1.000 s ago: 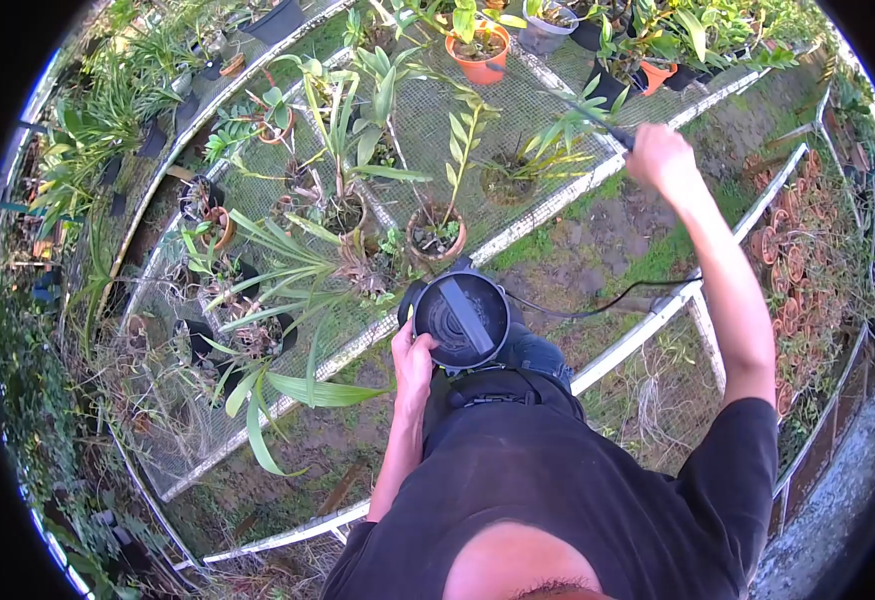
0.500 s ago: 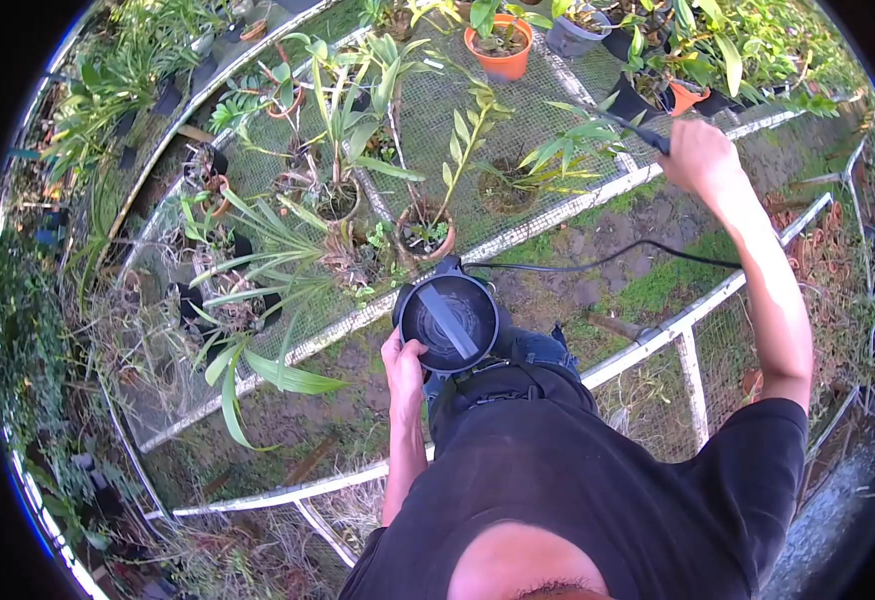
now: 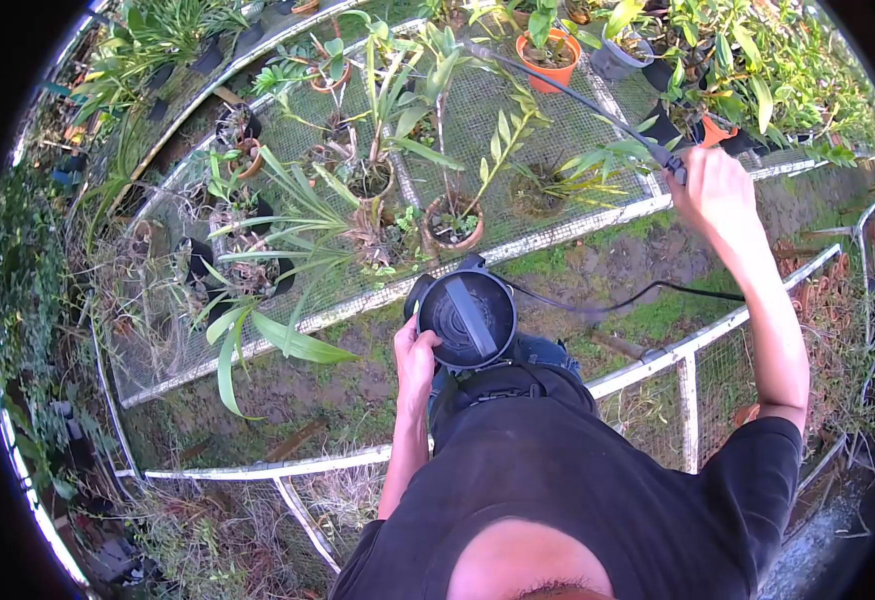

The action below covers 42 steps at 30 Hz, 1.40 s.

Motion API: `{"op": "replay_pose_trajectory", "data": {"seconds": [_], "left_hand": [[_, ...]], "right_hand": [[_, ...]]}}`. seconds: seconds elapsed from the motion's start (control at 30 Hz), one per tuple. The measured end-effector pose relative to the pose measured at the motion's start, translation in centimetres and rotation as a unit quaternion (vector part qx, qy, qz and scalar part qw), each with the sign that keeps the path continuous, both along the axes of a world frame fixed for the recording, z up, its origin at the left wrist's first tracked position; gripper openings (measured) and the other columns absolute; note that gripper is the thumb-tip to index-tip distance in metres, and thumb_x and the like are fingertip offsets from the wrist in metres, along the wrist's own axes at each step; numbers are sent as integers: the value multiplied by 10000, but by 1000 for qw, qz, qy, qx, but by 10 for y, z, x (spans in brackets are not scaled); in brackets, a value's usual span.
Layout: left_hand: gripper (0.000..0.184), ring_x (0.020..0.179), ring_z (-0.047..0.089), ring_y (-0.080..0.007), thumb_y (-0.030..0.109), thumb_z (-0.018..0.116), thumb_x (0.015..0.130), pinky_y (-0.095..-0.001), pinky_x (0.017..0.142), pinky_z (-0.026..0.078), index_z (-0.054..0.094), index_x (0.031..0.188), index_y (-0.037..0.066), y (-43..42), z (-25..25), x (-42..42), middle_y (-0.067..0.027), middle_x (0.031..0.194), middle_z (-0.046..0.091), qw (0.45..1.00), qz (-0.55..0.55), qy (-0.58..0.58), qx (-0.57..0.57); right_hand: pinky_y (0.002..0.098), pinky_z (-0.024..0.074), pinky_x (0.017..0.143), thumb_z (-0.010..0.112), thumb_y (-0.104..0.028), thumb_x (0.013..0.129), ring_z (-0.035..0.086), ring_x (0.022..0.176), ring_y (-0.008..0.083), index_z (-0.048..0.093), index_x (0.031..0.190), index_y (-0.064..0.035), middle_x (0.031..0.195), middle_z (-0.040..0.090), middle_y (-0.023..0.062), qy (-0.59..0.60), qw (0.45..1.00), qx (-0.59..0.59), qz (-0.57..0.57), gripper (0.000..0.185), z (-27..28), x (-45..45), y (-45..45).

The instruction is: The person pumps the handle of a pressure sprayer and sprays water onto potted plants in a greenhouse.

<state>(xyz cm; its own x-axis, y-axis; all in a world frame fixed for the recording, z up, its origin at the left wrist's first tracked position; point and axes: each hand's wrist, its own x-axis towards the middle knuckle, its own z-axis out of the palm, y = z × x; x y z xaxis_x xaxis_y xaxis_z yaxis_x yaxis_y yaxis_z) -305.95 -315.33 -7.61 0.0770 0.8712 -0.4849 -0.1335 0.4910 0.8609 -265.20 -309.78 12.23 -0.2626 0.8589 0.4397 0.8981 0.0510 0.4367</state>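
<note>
A round dark sprayer tank (image 3: 497, 330) with a grey bar handle across its top is held at my waist. My left hand (image 3: 415, 362) is closed on its near-left rim, thumb over the edge. Out to the right, my right hand (image 3: 717, 195) is wrapped round the grip of a long thin spray wand (image 3: 585, 103). The wand reaches up and left over the mesh bench, its tip near the leaves beside an orange pot (image 3: 549, 72). A black hose (image 3: 627, 303) runs from the tank toward the right. Whether any spray comes out, I cannot tell.
Potted plants stand on a white-framed mesh bench (image 3: 517, 243) ahead, including a terracotta pot (image 3: 454, 238) just beyond the tank and a grey pot (image 3: 621, 56). A second white rail (image 3: 357, 458) passes close around me. Soil and moss lie between the two.
The wand has swung into fuller view, now stretching left past the orange pot. My right hand has shifted slightly down, and the view has moved a little.
</note>
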Motion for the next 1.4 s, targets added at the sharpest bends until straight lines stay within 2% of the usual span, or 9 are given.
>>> {"op": "replay_pose_trajectory", "data": {"seconds": [0.1,0.23,0.33,0.5,0.6,0.93,1.1,1.27,1.4], "left_hand": [[477,753,592,-108,-72,444,713,-233,708,474,628,1153,-68,-1,-3,-16,-56,910,680,999,10,-36,30],[477,738,589,-104,-70,447,714,-236,693,475,633,1153,-62,-1,-1,-42,-52,906,680,999,18,-43,27],[474,719,575,-95,-66,456,711,-230,670,463,635,1150,-63,1,-4,-68,-42,888,675,1000,-9,-10,-2],[475,721,585,-100,-67,448,700,-229,655,464,635,1136,-60,6,-17,-100,-56,875,672,999,1,-37,17],[489,709,568,-97,-58,461,705,-235,647,453,637,1161,-54,11,-23,-113,-46,857,669,999,-3,-24,31],[497,763,611,-126,-56,455,699,-251,709,493,627,1166,-68,26,-25,-145,-79,919,687,997,-54,-21,41],[505,786,595,-140,-10,492,692,-270,745,478,635,1174,-58,31,-26,-143,-76,896,692,995,-79,-13,55],[504,782,598,-149,10,505,693,-276,756,478,633,1176,-55,30,-32,-141,-85,894,695,994,-95,-13,48],[492,753,588,-134,10,506,693,-275,728,471,647,1162,-38,24,-31,-142,-79,862,692,995,-94,3,37]], "right_hand": [[439,536,660,746,-338,801,657,758,328,590,892,-21,795,611,164,57,946,-242,-210,364,2,-41,4],[446,555,677,726,-361,822,674,742,345,612,903,-4,800,636,182,71,966,-166,-185,383,-13,-61,0],[421,571,643,653,-241,837,692,710,330,617,845,-7,762,641,172,47,948,-213,-232,237,-20,-93,-8],[435,564,630,686,-327,823,683,700,330,593,854,-8,752,624,166,61,969,-158,-177,334,-45,-131,-21],[437,560,621,696,-340,816,671,672,327,587,842,-13,732,611,158,81,947,-232,-209,346,-54,-156,-20],[478,552,638,767,-446,749,659,691,356,559,901,-23,763,605,183,45,976,-43,-207,495,-33,-126,-28],[507,520,812,706,-406,805,655,946,439,602,1032,51,968,658,302,219,860,-255,-384,521,42,-139,20],[471,551,758,713,-341,770,698,861,392,647,993,36,846,683,274,181,863,-248,-402,443,58,-101,83],[417,567,620,689,-293,791,698,644,325,683,873,86,716,675,227,190,847,-296,-398,388,92,-133,111]]}}
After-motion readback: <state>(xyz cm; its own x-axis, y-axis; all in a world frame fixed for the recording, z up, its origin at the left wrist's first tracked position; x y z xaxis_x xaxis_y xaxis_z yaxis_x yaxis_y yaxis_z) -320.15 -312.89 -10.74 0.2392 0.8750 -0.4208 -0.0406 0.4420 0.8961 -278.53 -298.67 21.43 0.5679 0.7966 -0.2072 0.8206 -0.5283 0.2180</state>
